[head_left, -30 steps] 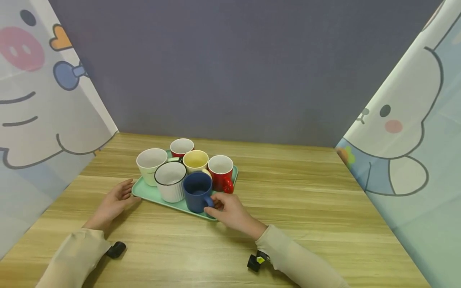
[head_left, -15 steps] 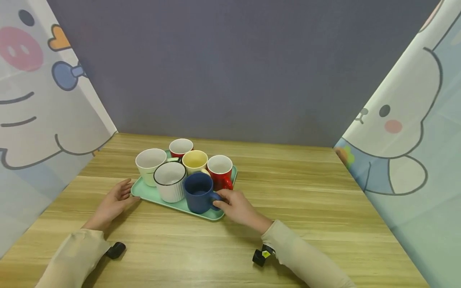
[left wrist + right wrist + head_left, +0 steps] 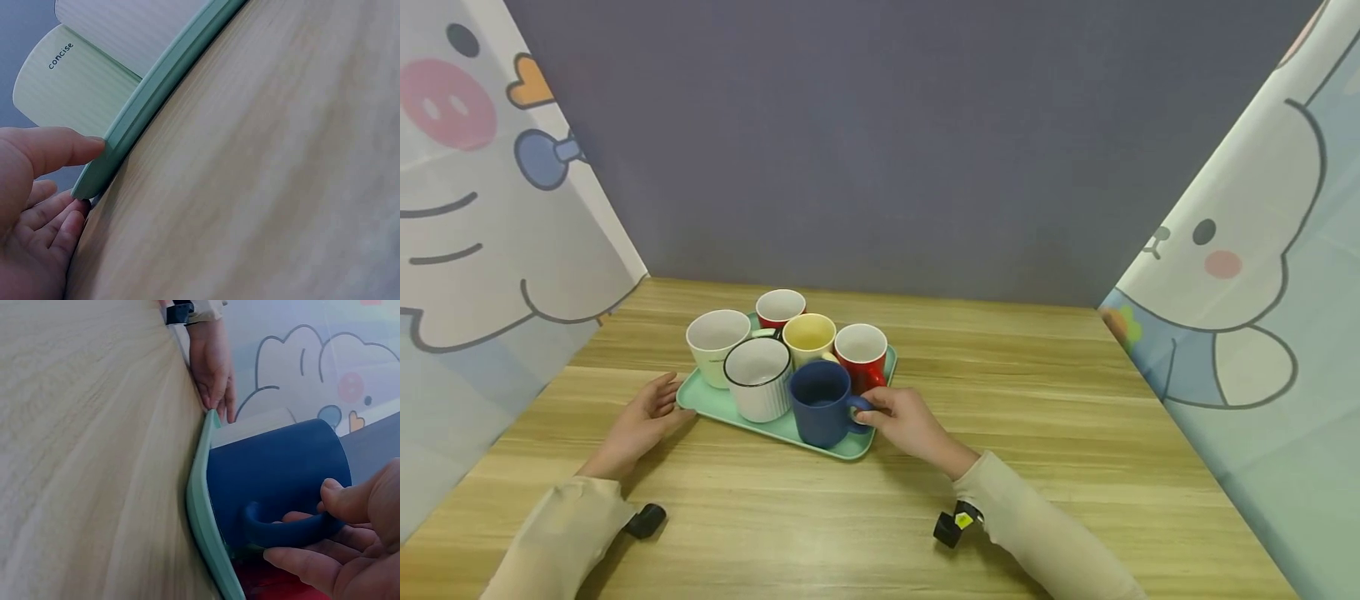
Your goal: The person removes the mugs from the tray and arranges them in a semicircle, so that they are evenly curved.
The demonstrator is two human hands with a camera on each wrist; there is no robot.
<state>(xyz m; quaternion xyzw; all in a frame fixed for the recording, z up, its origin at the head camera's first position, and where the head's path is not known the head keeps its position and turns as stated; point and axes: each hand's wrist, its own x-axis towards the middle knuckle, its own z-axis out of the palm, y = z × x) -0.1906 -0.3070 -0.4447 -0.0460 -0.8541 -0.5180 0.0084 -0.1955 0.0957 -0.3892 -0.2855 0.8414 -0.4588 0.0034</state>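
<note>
My right hand (image 3: 916, 425) pinches the handle of a dark blue mug (image 3: 822, 412), which stands upright at the near right corner of a mint-green tray (image 3: 715, 406). In the right wrist view the thumb lies on the top of the mug's handle (image 3: 281, 532), with fingers around and below it. At the tray's left corner is my left hand (image 3: 643, 421), fingers loosely spread. Its thumb (image 3: 84, 150) touches the tray's outer rim in the left wrist view. Beside the blue mug stands a white ribbed mug (image 3: 758, 383) with a dark rim.
More mugs share the tray: a pale green one (image 3: 718, 346), a yellow one (image 3: 809, 335), a red one (image 3: 863, 367) with a white inside, and another red one (image 3: 781, 307) at the back. Wooden tabletop (image 3: 1037, 417) extends rightward to a printed cloth; a grey panel (image 3: 880, 150) stands behind.
The blue mug has shifted slightly right on the tray, away from the white ribbed mug, and its handle has turned rightward. My right hand moved right with it; my left hand stayed.
</note>
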